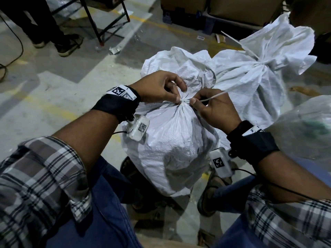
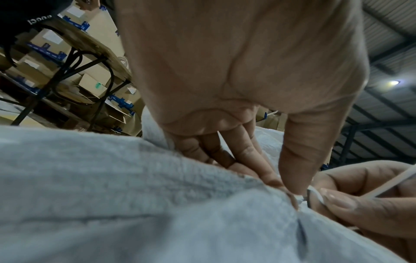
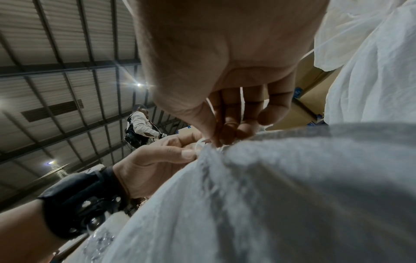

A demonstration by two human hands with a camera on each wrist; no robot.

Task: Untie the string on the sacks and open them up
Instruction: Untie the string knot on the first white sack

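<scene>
A white woven sack (image 1: 172,144) stands on the floor between my knees, its neck gathered and bound by a white string (image 1: 184,101). My left hand (image 1: 161,88) pinches the string knot at the neck from the left, thumb and forefinger pressed together (image 2: 290,188). My right hand (image 1: 211,106) pinches the same string from the right, and a loose end (image 1: 215,96) runs out over its fingers. In the right wrist view the right hand (image 3: 218,140) pinches a string loop (image 3: 199,146) at the sack's neck (image 3: 225,160).
A second tied white sack (image 1: 259,68) lies behind to the right, and a clear bag (image 1: 308,126) sits at the right edge. Another person's legs (image 1: 44,29) and a black table frame (image 1: 100,24) stand at the back left. Cardboard boxes (image 1: 232,9) line the rear.
</scene>
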